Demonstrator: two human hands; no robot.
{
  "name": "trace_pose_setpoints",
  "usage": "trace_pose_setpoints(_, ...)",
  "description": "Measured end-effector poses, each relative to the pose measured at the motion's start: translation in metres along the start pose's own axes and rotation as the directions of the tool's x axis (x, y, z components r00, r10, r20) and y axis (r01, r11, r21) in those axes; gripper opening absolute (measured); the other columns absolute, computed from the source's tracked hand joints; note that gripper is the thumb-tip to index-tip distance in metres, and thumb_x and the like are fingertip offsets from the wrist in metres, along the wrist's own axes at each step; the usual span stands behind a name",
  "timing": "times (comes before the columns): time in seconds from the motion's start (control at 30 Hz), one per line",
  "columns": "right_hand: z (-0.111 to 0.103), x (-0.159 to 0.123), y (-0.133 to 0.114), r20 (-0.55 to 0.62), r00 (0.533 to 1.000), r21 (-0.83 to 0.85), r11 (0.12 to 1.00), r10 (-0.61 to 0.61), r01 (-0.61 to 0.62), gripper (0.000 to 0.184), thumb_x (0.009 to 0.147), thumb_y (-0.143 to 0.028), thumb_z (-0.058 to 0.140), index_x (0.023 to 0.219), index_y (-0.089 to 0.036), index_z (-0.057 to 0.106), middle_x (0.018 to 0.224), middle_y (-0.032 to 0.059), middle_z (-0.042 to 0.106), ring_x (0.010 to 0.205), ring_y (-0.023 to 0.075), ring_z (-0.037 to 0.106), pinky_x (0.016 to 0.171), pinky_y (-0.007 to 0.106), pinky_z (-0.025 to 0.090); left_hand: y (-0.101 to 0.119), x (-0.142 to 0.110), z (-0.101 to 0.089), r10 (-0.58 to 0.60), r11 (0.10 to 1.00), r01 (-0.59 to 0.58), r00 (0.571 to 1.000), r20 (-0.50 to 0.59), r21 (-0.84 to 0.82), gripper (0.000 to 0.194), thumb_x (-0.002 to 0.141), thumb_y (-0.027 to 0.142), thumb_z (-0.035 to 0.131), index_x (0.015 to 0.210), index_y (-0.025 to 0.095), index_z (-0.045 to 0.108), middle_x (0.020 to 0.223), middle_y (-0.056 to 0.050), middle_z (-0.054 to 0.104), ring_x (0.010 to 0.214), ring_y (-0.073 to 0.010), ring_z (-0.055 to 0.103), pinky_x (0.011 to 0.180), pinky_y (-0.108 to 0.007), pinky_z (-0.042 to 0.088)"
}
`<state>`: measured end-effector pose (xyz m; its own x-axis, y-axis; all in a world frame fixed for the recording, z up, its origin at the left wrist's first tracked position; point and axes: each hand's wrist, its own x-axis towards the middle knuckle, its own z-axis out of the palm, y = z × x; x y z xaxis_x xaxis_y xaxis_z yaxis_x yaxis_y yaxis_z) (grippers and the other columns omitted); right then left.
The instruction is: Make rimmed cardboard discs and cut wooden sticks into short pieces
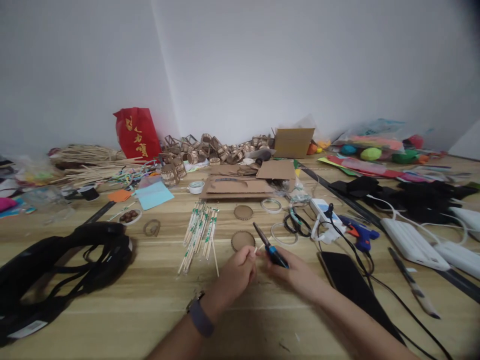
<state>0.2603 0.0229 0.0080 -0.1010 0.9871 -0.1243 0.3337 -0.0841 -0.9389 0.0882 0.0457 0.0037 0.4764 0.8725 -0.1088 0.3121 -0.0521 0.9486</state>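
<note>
Small striped rounds piled up, 2 cardboard discs bare

Left hand [242, 267] pinched a small pale piece [256, 250] between its fingertips. Right hand [296, 275] was closed around a blue-and-black handled tool [277, 257], its dark end slanting up and away. The hands were close together above the table [150, 320]; could not tell whether their fingers touched, or whether the tool's working end was open.

Just beyond lay 2 round cardboard discs [243, 212], [243, 241], 1 behind the other and apart, the nearer just beside the left hand. Neither had sticks standing on it; by my reading, they were at an early stage. To their left, wrapped sticks [198, 230] with green print lay bunched, 1 loose stick [215, 257] angled beside them.

Farther back, a heap of striped round pieces [213, 150] looked largely made up. Cut cardboard sheets [240, 186] lay in front of it. Blue glue gun [362, 235] rested at right, out of hand. Total left to make: not readable.
</note>
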Motion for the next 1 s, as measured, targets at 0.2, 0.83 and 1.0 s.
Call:
trace_pose_setpoints(0.2,0.005,-0.022,-0.019,0.132,0.99,-0.014,0.999,0.05,-0.048,0.024,0.062,-0.022,0.057,0.085,-0.018,0.063,0.081,0.0,0.06,0.083,0.0206,0.052,0.078,0.031,0.039,0.003,-0.013,-0.009,0.013,0.994,-0.014,1.0,-0.01,-0.108,0.036,0.091,0.043,0.032,0.091,0.016,0.056,0.05,0.008,0.035,0.047,-0.0102,0.03,0.05,-0.023,0.026)
trace_pose_setpoints(0.83,0.005,-0.033,-0.017,0.347,0.93,0.243,0.946,0.121,-0.214,0.027,0.056,-0.016,0.054,0.083,-0.02,0.058,0.077,-0.0019,0.052,0.073,0.0143,0.045,0.064,0.024,0.034,0.014,-0.022,-0.01,-0.026,1.0,0.027,0.998,0.055,-0.016,0.035,0.092,0.042,0.033,0.082,0.017,0.055,0.051,0.007,0.034,0.048,-0.0108,0.032,0.051,-0.025,0.026)
trace_pose_setpoints(1.0,-0.001,-0.034,-0.019,0.337,0.934,0.166,0.969,0.121,-0.185,0.03,0.056,-0.017,0.054,0.085,-0.02,0.058,0.079,-0.0019,0.052,0.076,0.0149,0.045,0.067,0.024,0.035,0.012,-0.026,-0.011,0.152,0.945,-0.154,0.988,0.027,0.288,0.033,0.095,0.034,0.031,0.076,0.018,0.053,0.062,0.003,0.048,0.059,-0.0127,0.044,0.058,-0.025,0.029)
